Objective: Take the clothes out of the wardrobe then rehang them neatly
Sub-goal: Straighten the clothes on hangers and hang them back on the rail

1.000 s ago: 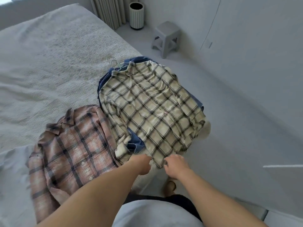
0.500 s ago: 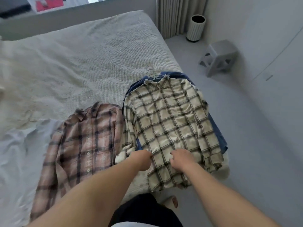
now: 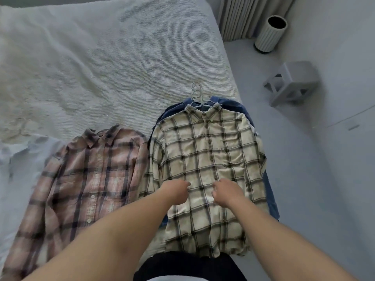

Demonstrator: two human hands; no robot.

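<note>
A cream plaid shirt (image 3: pixel 203 149) lies face up on the bed's right edge, on top of blue garments (image 3: pixel 233 102). Several white hanger hooks (image 3: pixel 199 96) stick out above its collar. My left hand (image 3: pixel 175 191) and my right hand (image 3: pixel 227 193) sit side by side on the shirt's front near the button line, fingers curled into the fabric. A pink plaid shirt (image 3: pixel 91 175) lies flat to the left, its hem hidden by my left forearm. The shirt's lower hem hangs over the bed edge toward me.
The bed (image 3: pixel 101 57) has a textured white cover. A pale garment (image 3: pixel 18 159) lies at the far left. On the floor to the right stand a grey stool (image 3: pixel 292 84) and a ribbed white bin (image 3: pixel 271 34) beside a curtain (image 3: pixel 243 15).
My hands have moved from the cream shirt's hem up to its middle front. The shirt now lies straighter and flatter. The camera has swung left and closer over the bed.
</note>
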